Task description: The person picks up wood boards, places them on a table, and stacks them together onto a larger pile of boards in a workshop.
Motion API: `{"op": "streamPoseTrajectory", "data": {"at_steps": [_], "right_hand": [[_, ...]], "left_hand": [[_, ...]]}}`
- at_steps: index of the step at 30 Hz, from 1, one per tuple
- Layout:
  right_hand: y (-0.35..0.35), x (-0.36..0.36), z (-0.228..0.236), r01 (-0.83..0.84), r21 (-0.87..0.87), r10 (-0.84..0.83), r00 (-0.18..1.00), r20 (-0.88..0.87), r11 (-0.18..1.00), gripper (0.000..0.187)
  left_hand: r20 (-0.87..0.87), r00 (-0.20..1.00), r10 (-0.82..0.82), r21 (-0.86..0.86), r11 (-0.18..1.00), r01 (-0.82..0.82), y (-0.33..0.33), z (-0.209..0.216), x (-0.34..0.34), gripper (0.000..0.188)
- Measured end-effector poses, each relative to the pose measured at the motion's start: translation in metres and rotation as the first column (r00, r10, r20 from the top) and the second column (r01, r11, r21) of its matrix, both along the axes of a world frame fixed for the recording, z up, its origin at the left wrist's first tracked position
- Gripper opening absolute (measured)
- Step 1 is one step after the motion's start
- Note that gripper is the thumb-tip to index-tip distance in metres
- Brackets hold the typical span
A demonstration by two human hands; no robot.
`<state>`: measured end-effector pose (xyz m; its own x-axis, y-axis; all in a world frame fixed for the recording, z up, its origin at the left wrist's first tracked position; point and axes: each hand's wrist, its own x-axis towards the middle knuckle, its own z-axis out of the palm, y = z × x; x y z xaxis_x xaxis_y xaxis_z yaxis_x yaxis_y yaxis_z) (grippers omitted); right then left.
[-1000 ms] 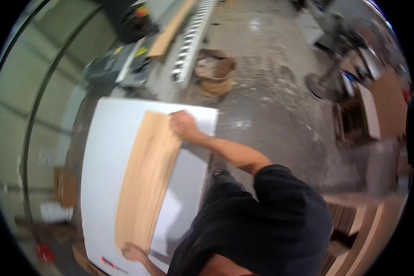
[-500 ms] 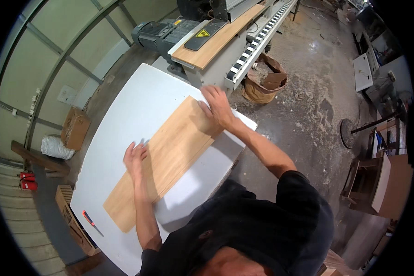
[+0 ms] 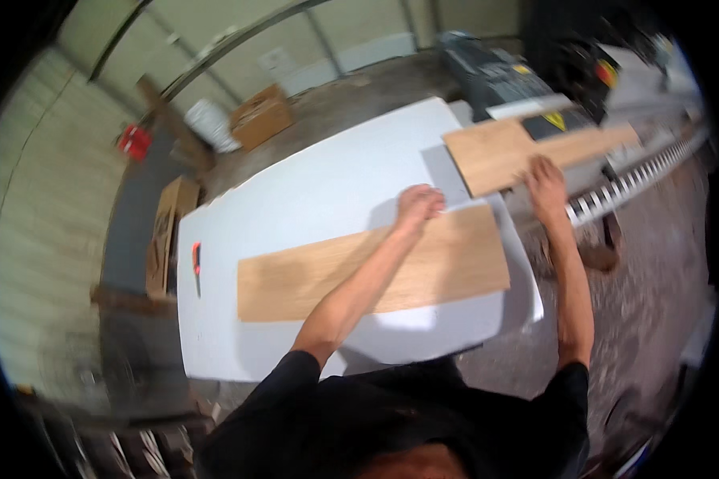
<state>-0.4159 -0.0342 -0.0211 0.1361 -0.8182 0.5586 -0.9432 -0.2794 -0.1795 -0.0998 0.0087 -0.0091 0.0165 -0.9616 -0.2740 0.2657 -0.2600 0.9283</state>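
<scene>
My right hand (image 3: 545, 185) grips the near edge of a light wood-grain board (image 3: 487, 152), with the fingers on its top. The board's left end juts over the white table, and its right part stretches along the machine, past a dark guard plate (image 3: 545, 124) with a yellow warning sign. My left hand (image 3: 421, 207), somewhat blurred, is at the far edge of a second, longer wood-grain board (image 3: 327, 279). Its fingers are curled in, and nothing shows in them. That second board lies flat on the white tabletop (image 3: 311, 195).
A red-handled utility knife (image 3: 197, 259) lies at the table's left side. Beyond the table's far right corner stand a grey motor (image 3: 487, 76) and a black-and-white conveyor strip (image 3: 639, 182). Cardboard boxes, one an open carton (image 3: 262, 116), and a white sack (image 3: 211, 125) sit on the floor.
My view has turned right. My right hand has left the table board for the one on the machine, which now reaches over the table. My left hand has moved right and its fingers have curled.
</scene>
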Motion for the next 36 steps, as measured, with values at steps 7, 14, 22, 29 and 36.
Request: {"op": "streamPoseTrajectory", "data": {"at_steps": [7, 14, 22, 29, 36], "right_hand": [[-0.044, -0.039, 0.006, 0.159, 0.217, -0.136, 0.984, -0.117, 0.963, 0.053], [-0.083, -0.100, 0.009, 0.202, 0.252, -0.177, 0.977, -0.121, 0.946, 0.052], [-0.126, -0.181, -0.001, 0.374, 0.317, -0.318, 0.923, -0.215, 0.872, 0.066], [-0.148, -0.183, -0.008, 0.222, 0.388, -0.232, 0.972, -0.020, 0.895, 0.060], [-0.062, -0.054, 0.017, 0.069, 0.302, -0.085, 0.996, 0.040, 0.951, 0.048]], "left_hand": [[-0.173, 0.985, -0.011, 0.023, 1.000, 0.016, -0.012, -0.003, 0.014, 0.022], [-0.105, 0.986, 0.130, -0.034, 0.990, -0.134, 0.001, 0.000, 0.034, 0.030], [-0.056, 0.965, 0.257, -0.010, 0.966, -0.257, 0.023, 0.000, 0.094, 0.037], [-0.007, 0.959, 0.284, 0.050, 0.958, -0.284, 0.074, 0.005, 0.167, 0.044], [0.223, 0.896, 0.384, 0.001, 0.919, -0.395, 0.151, 0.033, 0.243, 0.043]]}}
